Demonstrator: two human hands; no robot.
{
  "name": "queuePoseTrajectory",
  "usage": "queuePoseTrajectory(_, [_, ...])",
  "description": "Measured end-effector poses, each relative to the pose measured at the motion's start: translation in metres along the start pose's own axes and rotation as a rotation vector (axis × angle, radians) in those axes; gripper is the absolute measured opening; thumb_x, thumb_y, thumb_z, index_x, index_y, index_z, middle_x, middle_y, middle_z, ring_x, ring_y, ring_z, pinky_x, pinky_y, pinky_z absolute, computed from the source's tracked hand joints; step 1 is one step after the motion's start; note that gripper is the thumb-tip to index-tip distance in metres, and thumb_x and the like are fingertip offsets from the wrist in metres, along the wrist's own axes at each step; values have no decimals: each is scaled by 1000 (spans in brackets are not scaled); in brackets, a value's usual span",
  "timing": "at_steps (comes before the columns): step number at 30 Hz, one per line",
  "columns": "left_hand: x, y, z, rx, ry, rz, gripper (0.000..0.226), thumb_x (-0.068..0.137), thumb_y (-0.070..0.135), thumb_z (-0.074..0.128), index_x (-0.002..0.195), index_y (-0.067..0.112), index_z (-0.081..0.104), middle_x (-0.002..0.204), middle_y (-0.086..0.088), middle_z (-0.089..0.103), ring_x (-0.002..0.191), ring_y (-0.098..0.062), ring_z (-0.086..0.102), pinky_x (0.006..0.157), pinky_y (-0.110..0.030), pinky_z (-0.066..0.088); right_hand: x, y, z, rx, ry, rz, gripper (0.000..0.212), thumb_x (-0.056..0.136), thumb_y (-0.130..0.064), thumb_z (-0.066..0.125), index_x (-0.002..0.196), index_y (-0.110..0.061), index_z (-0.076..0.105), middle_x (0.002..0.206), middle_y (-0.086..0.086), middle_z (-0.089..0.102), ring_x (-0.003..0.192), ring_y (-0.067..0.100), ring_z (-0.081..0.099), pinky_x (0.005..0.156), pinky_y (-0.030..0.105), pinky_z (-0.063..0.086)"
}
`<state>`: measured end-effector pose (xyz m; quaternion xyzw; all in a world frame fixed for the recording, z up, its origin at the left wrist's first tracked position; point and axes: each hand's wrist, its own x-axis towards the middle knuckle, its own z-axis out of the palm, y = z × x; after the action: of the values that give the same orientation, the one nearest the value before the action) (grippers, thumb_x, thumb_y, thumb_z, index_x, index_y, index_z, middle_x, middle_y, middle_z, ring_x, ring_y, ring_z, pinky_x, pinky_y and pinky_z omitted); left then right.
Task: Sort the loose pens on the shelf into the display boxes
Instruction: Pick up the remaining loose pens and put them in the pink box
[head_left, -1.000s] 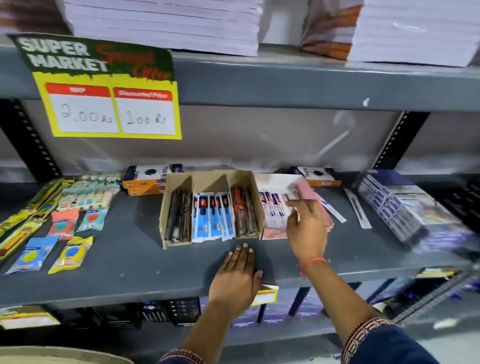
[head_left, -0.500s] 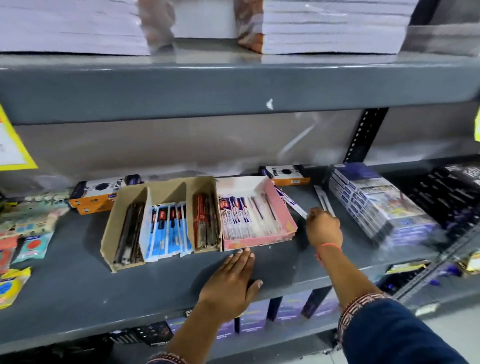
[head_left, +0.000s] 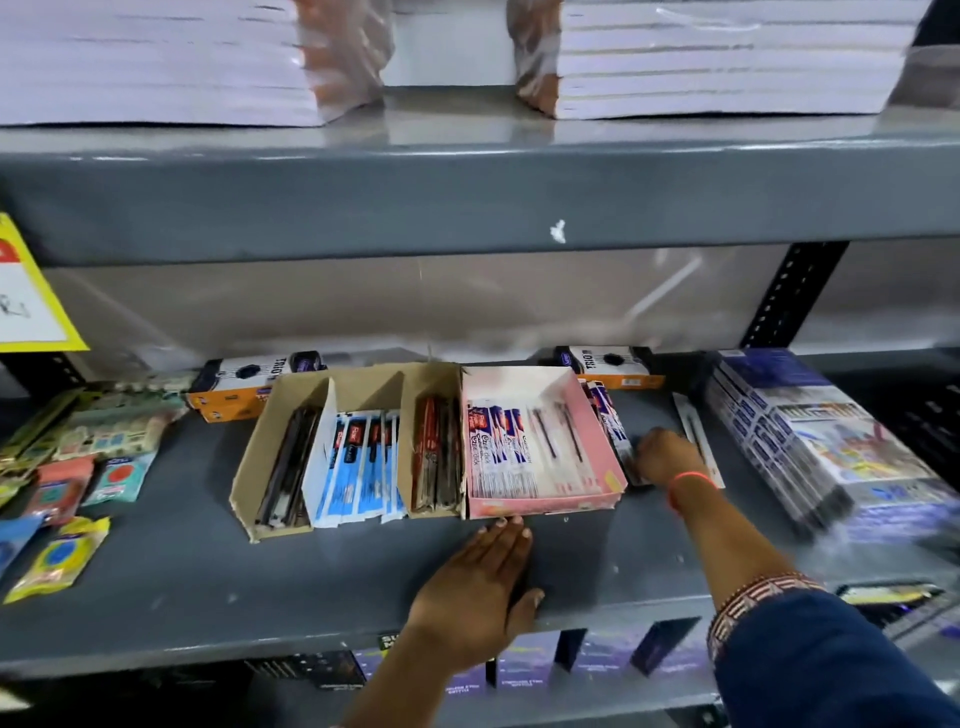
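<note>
Fingers (head_left: 644, 452) of right hand (head_left: 667, 460) seemingly touch loose pens (head_left: 615, 436) beside pink box (head_left: 597, 457).

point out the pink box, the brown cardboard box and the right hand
pink box (head_left: 545, 504): head view, front wall
brown cardboard box (head_left: 248, 475): head view, left side wall
right hand (head_left: 667, 457): head view, back of the hand

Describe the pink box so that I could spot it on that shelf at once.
On the grey middle shelf, a brown cardboard tray with three compartments stands at the centre. The pink box sits touching its right side, just beyond the left hand. It is the only pink, undivided box, holding white-and-blue pen packets.
</note>
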<state>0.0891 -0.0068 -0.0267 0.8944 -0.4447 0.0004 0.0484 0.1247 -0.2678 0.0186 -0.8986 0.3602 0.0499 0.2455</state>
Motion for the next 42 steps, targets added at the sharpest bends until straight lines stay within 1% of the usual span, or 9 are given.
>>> queuePoseTrajectory(5, [-1, -1, 0, 1, -77, -15, 91, 73, 62, -15, 150, 16, 0, 157, 1, -5, 140, -10, -8, 90, -11, -30, -20, -3, 2, 112, -25, 30, 33, 91, -21, 50, 111, 4, 58, 106, 26, 66, 80, 33, 65, 66, 30, 49])
queuePoseTrajectory(11, [-3, 2, -5, -58, -72, -56, 63, 99, 52, 13, 150, 16, -1, 157, 2, -6, 140, -9, -9, 102, -16, -19, -42, 4, 2, -3, -96, 88, 33, 90, -22, 46, 111, -3, 63, 109, 18, 69, 100, 34, 65, 88, 39, 51])
queuePoseTrajectory(14, [-2, 0, 0, -51, -44, -27, 80, 84, 62, -8, 150, 16, 0, 157, 2, -6, 140, -9, -8, 94, -12, -27, -49, 3, -4, -160, -238, 107, 19, 85, -15, 47, 82, -7, 64, 69, 10, 62, 82, 31, 65, 79, 35, 48])
queuePoseTrajectory(20, [0, -4, 7, -16, -36, 6, 104, 66, 71, -28, 150, 15, -1, 157, 0, -5, 141, -11, -8, 95, -14, -26, -53, 4, 4, -25, -134, 65, 31, 88, -12, 53, 115, 0, 61, 102, 19, 66, 84, 32, 63, 74, 32, 51])
queuePoseTrajectory(23, [-1, -4, 7, -34, -37, 5, 103, 66, 73, -24, 149, 16, -3, 156, 3, -8, 139, -8, -11, 91, -12, -28, -59, 7, 1, 79, -139, 119, 29, 88, -4, 56, 115, 7, 57, 81, 19, 59, 48, 25, 51, 36, 25, 44])
queuePoseTrajectory(26, [-1, -2, 3, -60, -6, 18, 106, 62, 71, -27, 149, 17, -3, 149, 9, -16, 133, -1, -16, 92, -12, -28, -62, 17, 1, 222, -90, 131, 17, 84, -11, 66, 93, 2, 61, 88, 19, 64, 55, 25, 51, 28, 19, 32])
queuePoseTrajectory(29, [-1, 0, 7, -59, -10, 25, 100, 66, 70, -25, 148, 17, -6, 141, 7, -23, 129, -2, -21, 100, -18, -22, -65, 37, 5, 608, -18, 97, 31, 80, -9, 70, 58, -10, 50, 57, 8, 49, 48, 18, 40, 42, 21, 28])
queuePoseTrajectory(35, [0, -4, 7, -29, -114, -38, 74, 99, 51, 5, 118, 13, 65, 126, -3, 60, 114, -13, 56, 105, -26, 17, -91, 58, -2, 1044, -30, -153, 24, 82, -5, 67, 61, -10, 59, 53, 2, 45, 49, 14, 34, 42, 13, 33])
queuePoseTrajectory(42, [0, -4, 10, 68, -112, 19, 72, 99, 48, 7, 113, 12, 68, 119, -3, 65, 109, -15, 60, 104, -23, 10, -113, 49, -12, 922, -105, -282, 42, 76, -4, 73, 45, -17, 48, 41, -5, 42, 40, 8, 35, 46, 17, 33])
